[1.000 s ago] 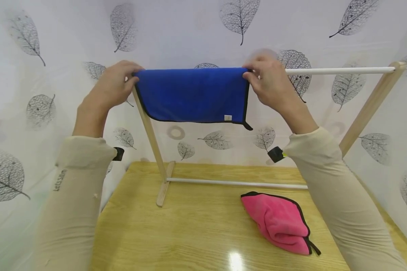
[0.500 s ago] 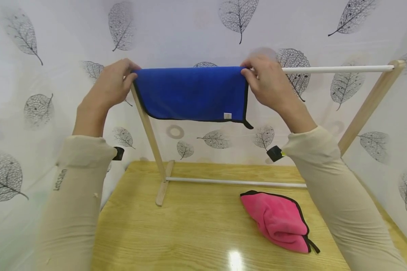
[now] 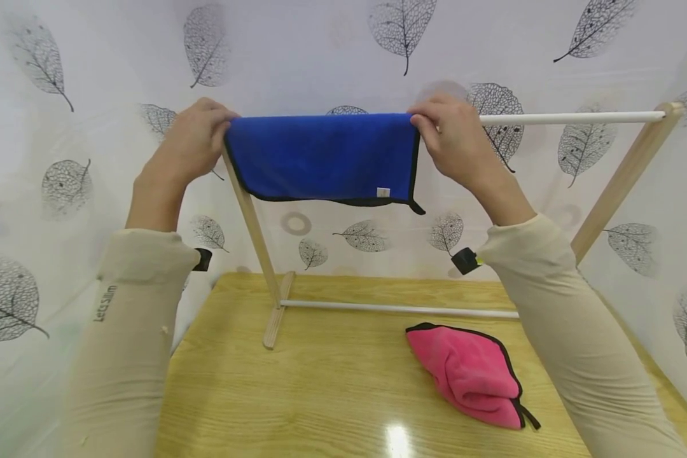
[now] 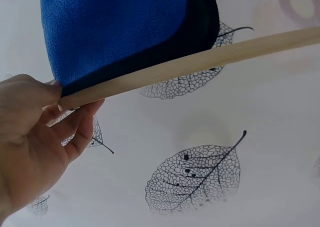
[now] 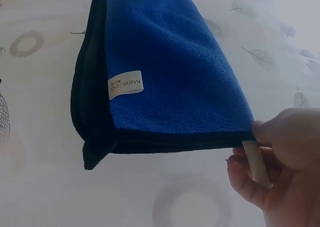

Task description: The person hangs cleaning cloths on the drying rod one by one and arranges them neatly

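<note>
A blue towel (image 3: 320, 156) with black edging hangs folded over the white top bar (image 3: 572, 118) of a rack, at its left end. At the towel's upper left corner my left hand (image 3: 197, 137) pinches the fold, right by the top of the wooden post (image 4: 145, 77). My right hand (image 3: 452, 133) pinches the upper right corner, its fingers curled behind the bar. The right wrist view shows that thumb on the black edge, a white label (image 5: 126, 84) and a black loop (image 5: 97, 149) at the lower corner.
A crumpled pink towel (image 3: 472, 372) with black edging lies on the wooden table (image 3: 298, 394), front right of the rack's white lower bar (image 3: 378, 308). The right wooden post (image 3: 624, 181) slants behind my right forearm. A leaf-patterned sheet (image 3: 320, 57) covers the background.
The towel's front lower edge has risen slightly, and a dark strip of the layer behind shows beneath it. My left thumb has drawn in closer to its fingers. The right hand has hardly moved.
</note>
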`<control>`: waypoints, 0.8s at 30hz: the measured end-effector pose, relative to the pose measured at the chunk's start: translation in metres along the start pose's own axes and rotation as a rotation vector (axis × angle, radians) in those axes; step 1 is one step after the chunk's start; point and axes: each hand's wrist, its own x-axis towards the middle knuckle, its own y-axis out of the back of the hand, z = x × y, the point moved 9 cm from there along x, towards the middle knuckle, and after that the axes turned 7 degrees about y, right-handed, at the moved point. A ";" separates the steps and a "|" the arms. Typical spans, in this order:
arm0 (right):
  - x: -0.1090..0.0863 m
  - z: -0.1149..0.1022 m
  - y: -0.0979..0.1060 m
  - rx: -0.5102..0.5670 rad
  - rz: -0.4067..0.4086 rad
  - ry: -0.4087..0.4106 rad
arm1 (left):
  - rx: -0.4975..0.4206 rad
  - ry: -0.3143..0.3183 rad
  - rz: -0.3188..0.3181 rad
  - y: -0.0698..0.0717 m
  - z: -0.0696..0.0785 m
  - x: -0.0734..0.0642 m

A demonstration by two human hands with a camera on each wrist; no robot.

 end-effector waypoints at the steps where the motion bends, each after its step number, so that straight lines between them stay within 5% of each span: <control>1: 0.000 0.001 0.001 0.009 0.015 0.000 | 0.000 0.001 -0.001 0.000 0.000 0.000; 8: -0.003 0.006 0.005 0.049 0.102 -0.013 | -0.026 0.016 -0.010 -0.001 -0.002 0.001; 24: -0.004 0.009 0.008 0.099 0.149 -0.052 | -0.085 0.029 0.045 -0.001 -0.010 -0.003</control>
